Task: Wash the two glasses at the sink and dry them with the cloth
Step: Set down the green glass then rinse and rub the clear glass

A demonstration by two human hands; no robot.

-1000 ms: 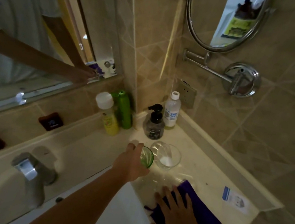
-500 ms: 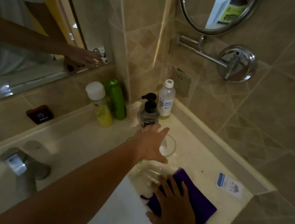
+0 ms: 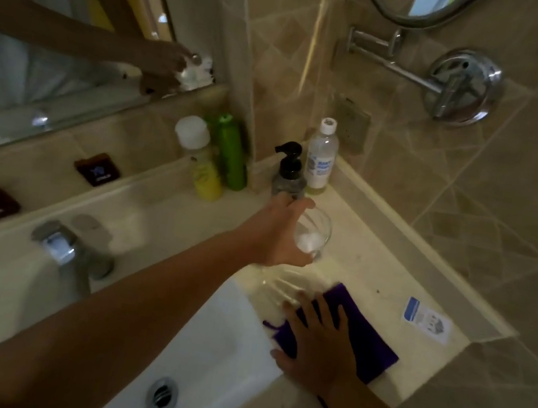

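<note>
We reached w/ our left hand [image 3: 282, 231] for the clear glass [image 3: 313, 232] standing upright on the counter [image 3: 375, 250], near the corner, just in front of the black pump bottle [image 3: 288, 172]. Fingers were spread wide, thumb low and toward us, wrapping toward the glass's left side but not yet closed; whether skin touched glass we couldn't tell. The glass sat just right of the palm, its long axis vertical, mouth up, something pale at its bottom. The left hand was plainly the nearer one.

Our right hand [image 3: 321, 341] lay flat, fingers straight, pressing on the purple cloth [image 3: 363, 334] at the counter's near edge, beside the white sink [image 3: 206, 343]. A second clear glass [image 3: 279, 283] seemed to lie between the two hands, approx. at the cloth's far-left corner; blur kept us from telling how it stood.

Judged from this, the grip needed only to close in from the left around the glass wall, then carry it left toward the tap [image 3: 62, 249]. A green bottle [image 3: 231, 153], yellow bottle [image 3: 202, 161] and white-capped bottle [image 3: 321, 155] stood along the back.
</note>
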